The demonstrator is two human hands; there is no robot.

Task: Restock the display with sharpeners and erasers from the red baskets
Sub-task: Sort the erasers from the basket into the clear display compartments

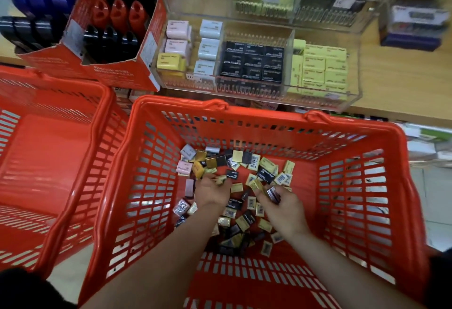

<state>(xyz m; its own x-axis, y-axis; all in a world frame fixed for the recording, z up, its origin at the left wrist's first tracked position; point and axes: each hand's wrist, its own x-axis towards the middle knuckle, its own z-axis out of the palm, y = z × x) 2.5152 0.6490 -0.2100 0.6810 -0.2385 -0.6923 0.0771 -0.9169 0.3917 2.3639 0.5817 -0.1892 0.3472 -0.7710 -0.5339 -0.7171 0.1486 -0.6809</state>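
Two hands are lowered into the nearer red basket (256,113), where a loose heap of small wrapped erasers (247,162) in yellow, black, pink and grey is spread over the floor. The left hand (212,192) is curled down onto the heap, though what its fingers enclose cannot be told. The right hand (281,205) is closed round a dark eraser (273,194). A second red basket (49,162) is seen just to the left. Beyond the baskets, a clear acrylic display (322,103) on the wooden desk (403,84) is stocked with sorted erasers. A red carton (117,74) of sharpeners (117,15) is set beside it.
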